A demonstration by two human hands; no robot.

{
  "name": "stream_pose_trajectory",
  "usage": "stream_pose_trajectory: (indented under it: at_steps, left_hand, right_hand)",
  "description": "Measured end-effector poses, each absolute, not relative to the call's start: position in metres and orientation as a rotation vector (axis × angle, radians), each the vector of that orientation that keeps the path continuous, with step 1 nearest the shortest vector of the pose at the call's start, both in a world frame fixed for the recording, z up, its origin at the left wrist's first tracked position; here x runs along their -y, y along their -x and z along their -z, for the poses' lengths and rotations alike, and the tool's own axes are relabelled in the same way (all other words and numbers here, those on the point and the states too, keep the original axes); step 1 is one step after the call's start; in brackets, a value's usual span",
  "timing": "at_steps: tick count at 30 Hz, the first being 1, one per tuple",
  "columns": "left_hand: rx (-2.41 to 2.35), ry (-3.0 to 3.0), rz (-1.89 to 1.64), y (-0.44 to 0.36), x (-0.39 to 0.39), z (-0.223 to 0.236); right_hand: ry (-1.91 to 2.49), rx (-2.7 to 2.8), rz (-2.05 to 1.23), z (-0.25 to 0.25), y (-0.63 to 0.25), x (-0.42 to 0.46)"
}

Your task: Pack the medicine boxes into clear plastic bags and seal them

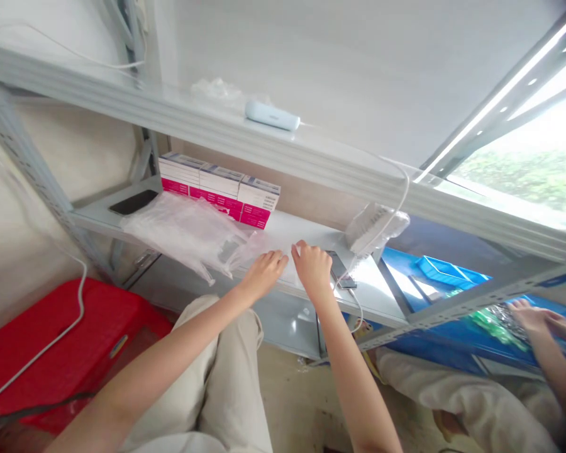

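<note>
My left hand [266,272] and my right hand [314,267] are close together over the front edge of the middle shelf. The fingers of both are pinched, on what looks like a clear plastic bag [290,273]; its outline is hard to see against the pale shelf. Left of my hands, a pile of clear plastic bags [183,229] hangs partly over the shelf edge. Behind that pile stand rows of white and pink small boxes [219,192]. A dark phone-like device [342,270] with a white cable lies beside my right hand.
A black flat device [133,202] lies at the shelf's left end. A plastic-wrapped bundle [375,229] stands at the right. Above, the upper shelf carries a pale blue device [272,116]. A red stool [75,346] is at lower left. Another person's hands [532,318] work over a blue table.
</note>
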State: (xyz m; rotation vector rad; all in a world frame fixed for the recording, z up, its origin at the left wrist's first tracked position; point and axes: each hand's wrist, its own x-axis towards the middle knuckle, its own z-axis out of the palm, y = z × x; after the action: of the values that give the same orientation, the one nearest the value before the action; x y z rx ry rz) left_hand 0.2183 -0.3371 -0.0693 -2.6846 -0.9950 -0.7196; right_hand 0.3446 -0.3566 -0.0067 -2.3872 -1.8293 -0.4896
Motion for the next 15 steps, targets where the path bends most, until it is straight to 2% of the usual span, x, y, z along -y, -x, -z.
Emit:
stream_pose_trajectory:
  at_steps: [3, 7, 10, 13, 15]
  left_hand:
    - [1.191, 2.783, 0.523, -0.227, 0.314, 0.082]
    - [1.124, 2.906, 0.438, -0.232, 0.289, 0.098]
    - [1.024, 2.969, 0.384, -0.239, 0.269, 0.104]
    - [1.121, 2.985, 0.193, -0.247, 0.246, 0.101]
    - [1.152, 3.019, 0.174, -0.250, 0.234, 0.098]
  right_hand:
    - [2.392, 1.822, 0.415, 0.008, -0.348, 0.358]
    - [2.368, 1.847, 0.323, 0.008, -0.355, 0.356]
    - [2.338, 1.815, 0.497, 0.004, -0.362, 0.364]
    - [2.280, 1.718, 0.731, 0.000, -0.353, 0.389]
    - [2.148, 1.766, 0.774, 0.002, -0.329, 0.408]
